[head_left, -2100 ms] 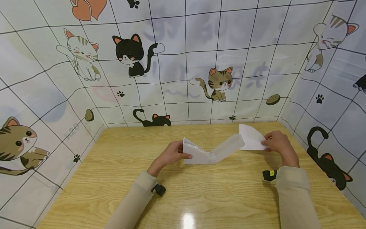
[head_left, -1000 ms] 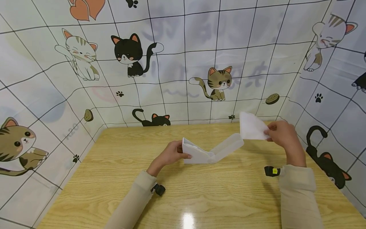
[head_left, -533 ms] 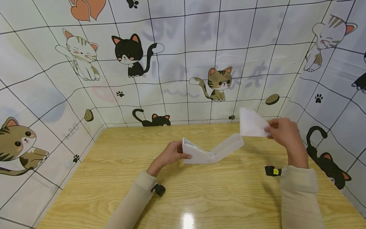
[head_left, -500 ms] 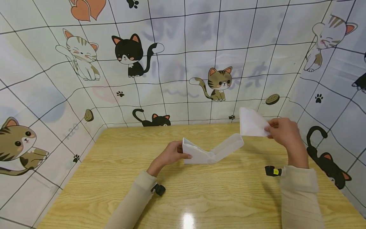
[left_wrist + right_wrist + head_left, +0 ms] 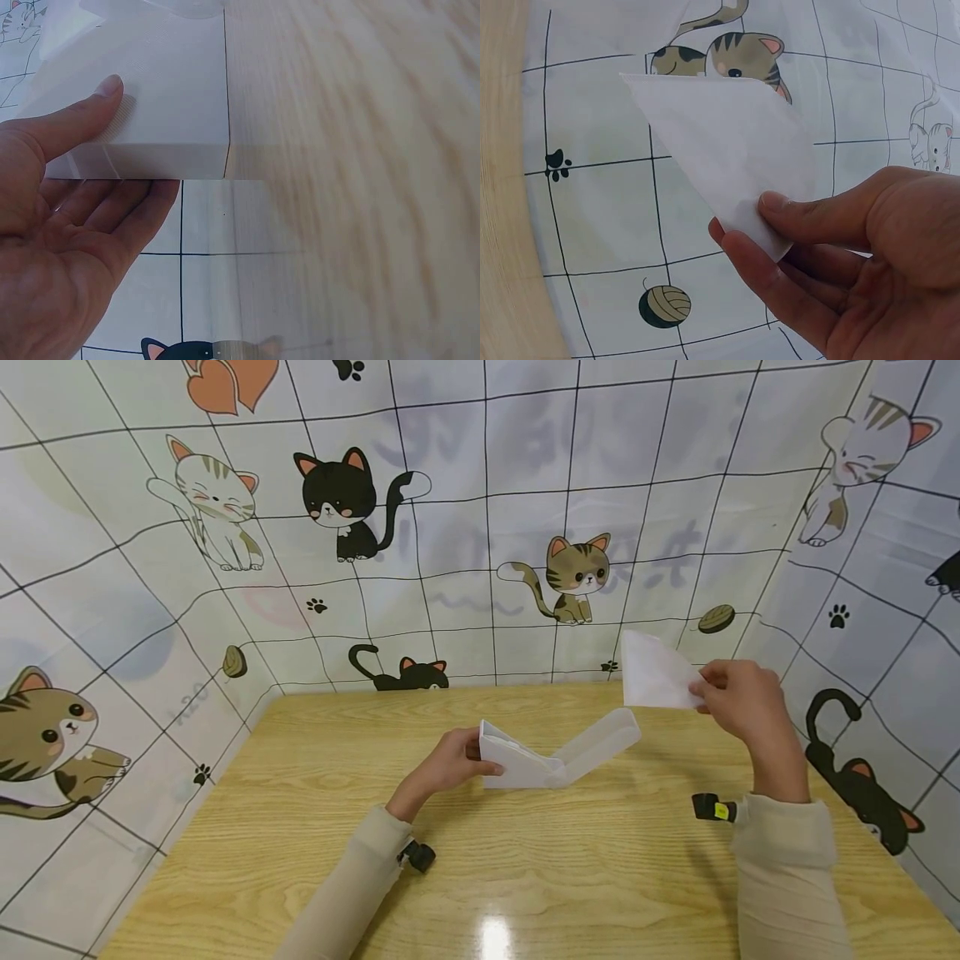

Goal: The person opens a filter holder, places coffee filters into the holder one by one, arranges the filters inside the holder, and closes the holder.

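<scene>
My left hand grips the left end of a white box standing on the table, thumb on its near side and fingers behind. The translucent lid of the box is swung back to the right. Thin white edges, like sheets, show in the box's opening. Above and right of the lid, my right hand pinches a fan-shaped white paper coffee filter by its narrow end. In the right wrist view the thumb lies on the filter, with fingers behind it.
The wooden table reaches to a cloth backdrop printed with grid lines and cats, which hangs behind and at both sides. A small black camera sits on each wrist, the left one close above the tabletop.
My right hand has lifted the coffee filter up from beside the lid, and most recently shifted it slightly left. The left hand and the box have stayed in place.
</scene>
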